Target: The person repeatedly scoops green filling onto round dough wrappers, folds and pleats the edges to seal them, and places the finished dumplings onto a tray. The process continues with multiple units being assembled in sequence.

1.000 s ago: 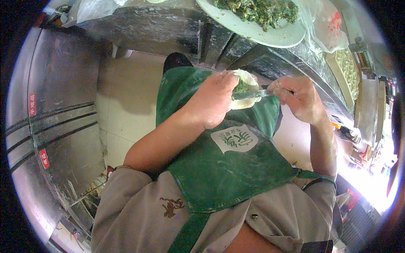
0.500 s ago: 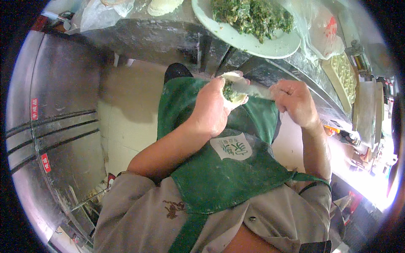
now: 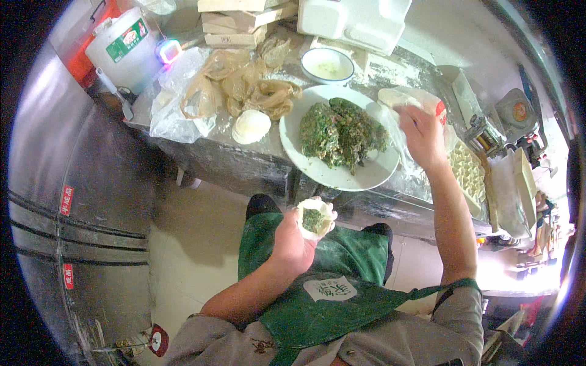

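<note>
Above my lap, my left hand (image 3: 292, 244) is curled around a round dough wrapper (image 3: 325, 227) cupped with chopped green filling (image 3: 313, 219). My right hand (image 3: 423, 135) is closed in a fist over the right rim of a large white plate (image 3: 293, 160), in front of a clear plastic bag (image 3: 400, 97). Whatever that fist grips is not distinguishable. On the plate lies a mound of dark green chopped filling (image 3: 329, 131), split by a groove. A stack of pale round wrappers (image 3: 251, 127) sits left of the plate on the floury worktop.
Crumpled brown plastic bags (image 3: 235, 82), a small blue-rimmed bowl (image 3: 328, 66) and wooden boxes (image 3: 235, 30) stand behind the plate. To the right is a tray of shaped dumplings (image 3: 469, 177). A white bucket (image 3: 119, 46) stands far left, above steel cabinets (image 3: 104, 165).
My right hand has gone from beside the wrapper, where it held a pale flat blade, up to the plate's right side. My left hand keeps the filled wrapper. The view has tilted up.
</note>
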A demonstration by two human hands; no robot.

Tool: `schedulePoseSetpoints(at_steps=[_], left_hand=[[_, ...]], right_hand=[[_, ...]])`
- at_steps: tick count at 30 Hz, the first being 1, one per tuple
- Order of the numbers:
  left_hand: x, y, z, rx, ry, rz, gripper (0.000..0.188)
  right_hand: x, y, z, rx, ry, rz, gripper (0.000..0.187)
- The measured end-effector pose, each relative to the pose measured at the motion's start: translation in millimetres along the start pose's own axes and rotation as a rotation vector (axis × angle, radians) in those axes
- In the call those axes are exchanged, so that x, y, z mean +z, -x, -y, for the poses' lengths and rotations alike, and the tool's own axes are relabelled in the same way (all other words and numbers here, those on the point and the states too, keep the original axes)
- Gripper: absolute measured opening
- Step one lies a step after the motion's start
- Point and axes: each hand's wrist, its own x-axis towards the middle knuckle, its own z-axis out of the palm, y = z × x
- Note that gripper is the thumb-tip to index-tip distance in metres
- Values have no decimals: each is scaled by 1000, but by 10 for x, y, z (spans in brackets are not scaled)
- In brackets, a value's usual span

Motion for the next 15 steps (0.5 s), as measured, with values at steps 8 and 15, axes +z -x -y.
schedulePoseSetpoints(at_steps=[8,15], left_hand=[[165,314,-266,196,-710,45,38],[-10,385,-452,278,-661,31,45]], right_hand=[[1014,-1352,-216,-136,644,187,20],[962,-1344,29,-64,617,198,18]])
